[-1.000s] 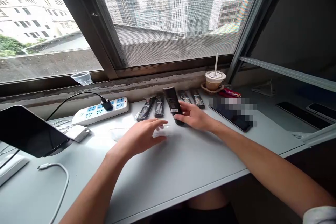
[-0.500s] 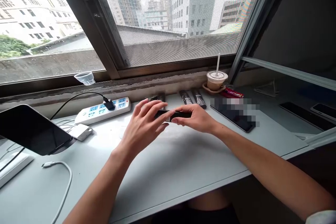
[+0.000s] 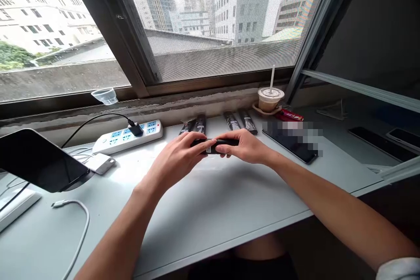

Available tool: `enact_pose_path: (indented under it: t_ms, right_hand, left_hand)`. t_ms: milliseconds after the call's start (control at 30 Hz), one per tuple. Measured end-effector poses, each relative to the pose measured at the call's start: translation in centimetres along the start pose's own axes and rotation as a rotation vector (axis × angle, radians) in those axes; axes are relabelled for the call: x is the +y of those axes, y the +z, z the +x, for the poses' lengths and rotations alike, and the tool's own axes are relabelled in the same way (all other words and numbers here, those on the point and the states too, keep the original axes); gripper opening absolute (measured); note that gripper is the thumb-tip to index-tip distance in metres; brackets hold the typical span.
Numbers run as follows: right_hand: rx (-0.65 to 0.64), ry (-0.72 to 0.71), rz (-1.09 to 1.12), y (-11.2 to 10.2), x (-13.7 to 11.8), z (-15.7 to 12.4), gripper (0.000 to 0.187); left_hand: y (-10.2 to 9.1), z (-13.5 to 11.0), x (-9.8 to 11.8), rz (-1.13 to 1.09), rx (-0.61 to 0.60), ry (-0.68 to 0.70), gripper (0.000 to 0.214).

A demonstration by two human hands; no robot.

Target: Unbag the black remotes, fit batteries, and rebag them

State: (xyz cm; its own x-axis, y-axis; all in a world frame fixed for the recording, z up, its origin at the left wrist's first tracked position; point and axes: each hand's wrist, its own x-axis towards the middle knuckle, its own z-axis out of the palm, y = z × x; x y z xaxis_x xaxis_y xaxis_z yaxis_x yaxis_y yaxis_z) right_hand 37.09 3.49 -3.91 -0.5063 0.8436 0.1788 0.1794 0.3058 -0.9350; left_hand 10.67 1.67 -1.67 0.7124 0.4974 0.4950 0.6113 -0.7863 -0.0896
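Observation:
A black oblong object (image 3: pixel 213 148) with a small white label is held level between my two hands, just above the desk; its exact kind does not show. My left hand (image 3: pixel 179 154) has its fingers wrapped round the left end, with the index finger along the top. The right end sits in my right hand (image 3: pixel 246 146), pinched between thumb and fingers. Behind my left hand lie two dark wrapped packets (image 3: pixel 200 124), and another two similar black packets (image 3: pixel 247 122) lie beyond my right hand.
A white power strip (image 3: pixel 131 137) with a black plug, a charger (image 3: pixel 101 163), a cable (image 3: pixel 87 223) and a tilted tablet (image 3: pixel 41 162) occupy the left. On the right are a dark-screened tablet (image 3: pixel 290 143), a red packet (image 3: pixel 290 115) and a lidded drink (image 3: pixel 269 98) with a straw.
My left fingers, raised and spread over the black object before, have come down and closed round its left end. My right hand keeps its grip, and the packets behind show more.

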Motion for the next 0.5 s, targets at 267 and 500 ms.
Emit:
enact_pose_path:
  t_ms: [267, 500]
  right_hand:
    - [0.213, 0.044, -0.273, -1.0, 0.8, 0.2, 0.052]
    - [0.244, 0.055, -0.062, -2.5, 1.5, 0.8, 0.050]
  left_hand:
    - [0.3, -1.0, -1.6, -0.019, -0.066, -0.149, 0.040]
    - [-0.3, -2.4, -4.1, -0.017, -0.113, -0.321, 0.043]
